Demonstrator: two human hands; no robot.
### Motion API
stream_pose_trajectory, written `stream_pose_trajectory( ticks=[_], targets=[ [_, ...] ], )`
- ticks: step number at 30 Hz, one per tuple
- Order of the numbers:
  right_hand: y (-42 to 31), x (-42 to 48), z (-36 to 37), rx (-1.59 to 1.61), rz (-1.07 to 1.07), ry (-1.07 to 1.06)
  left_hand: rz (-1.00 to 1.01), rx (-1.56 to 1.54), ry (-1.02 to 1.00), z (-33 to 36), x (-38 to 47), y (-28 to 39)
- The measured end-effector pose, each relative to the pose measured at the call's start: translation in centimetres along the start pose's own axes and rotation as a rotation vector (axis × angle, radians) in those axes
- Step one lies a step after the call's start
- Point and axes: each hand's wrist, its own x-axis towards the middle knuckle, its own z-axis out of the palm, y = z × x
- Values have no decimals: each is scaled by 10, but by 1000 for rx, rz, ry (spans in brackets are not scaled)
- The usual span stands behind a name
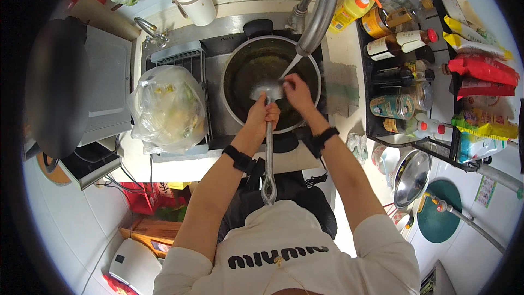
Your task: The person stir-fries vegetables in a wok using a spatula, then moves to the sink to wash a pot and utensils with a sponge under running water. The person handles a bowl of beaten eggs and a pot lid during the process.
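A large dark wok (pixel 262 61) sits in the stainless steel sink (pixel 217 51). Water runs from the faucet (pixel 317 35) down toward my right hand. My left hand (pixel 262 114) grips the long metal handle of a ladle or spatula (pixel 269 159) near its head, which is over the wok and blurred. The handle's looped end points toward my body. My right hand (pixel 299 92) is beside the utensil's head, over the wok's right part, with bent fingers; whether they touch or hold anything is unclear because of blur.
Left of the wok, a clear plastic bag (pixel 170 110) with pale contents rests by a dish rack (pixel 180 55). Behind stand a white insulated jug (pixel 196 4) and a yellow detergent bottle (pixel 354 6). At right is a black rack (pixel 366 125) of bottles and packets, with a grey cloth (pixel 357 143) nearby.
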Motion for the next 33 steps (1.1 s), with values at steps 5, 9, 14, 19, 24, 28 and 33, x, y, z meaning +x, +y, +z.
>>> stream_pose_trajectory(
  ticks=[5,9,14,19,24,28,33],
  targets=[
    [-2,-4,7,-68,111,-71,1,14,-61,-7,-19,-8],
    [2,-6,6,-40,98,-60,72,297,-118,-12,-28,-15],
    [-4,9,-7,-22,203,-139,120,660,-62,-7,-43,-27],
    [-19,-6,-10,-120,14,-58,231,941,20,-3,-50,-26],
    [-41,-1,-13,-346,-41,-143,325,1186,-15,-7,-42,-28],
    [-67,-5,-20,-259,94,-75,287,1305,76,-10,-35,-25],
    [-66,-27,-5,-437,-124,-159,432,1468,-46,-16,-28,-20]
  ],
)
